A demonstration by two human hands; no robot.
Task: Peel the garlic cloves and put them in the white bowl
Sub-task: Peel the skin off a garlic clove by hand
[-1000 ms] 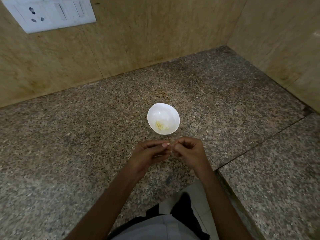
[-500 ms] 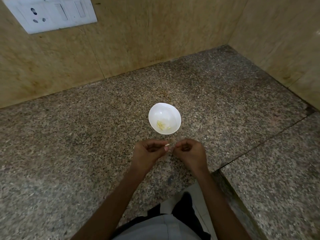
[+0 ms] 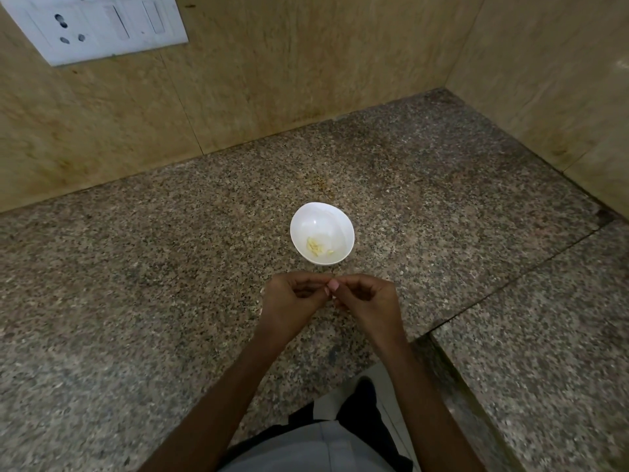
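A small white bowl [image 3: 335,223] stands on the speckled granite counter [image 3: 136,284], with a few pale peeled garlic cloves [image 3: 316,247] lying in its bottom. Just in front of the bowl my left hand [image 3: 289,303] and my right hand [image 3: 369,301] meet, fingers curled, fingertips pinched together. They pinch something tiny between them, most likely a garlic clove. The fingers hide nearly all of it.
Beige tiled walls close the counter at the back and right, forming a corner [image 3: 446,86]. A white switch and socket plate [image 3: 98,25] sits on the back wall. The counter has an L-shaped front edge [image 3: 432,338] beside my body.
Both hands stay pinched together in front of the bowl; the fingers shift slightly against each other. The bowl has not moved.
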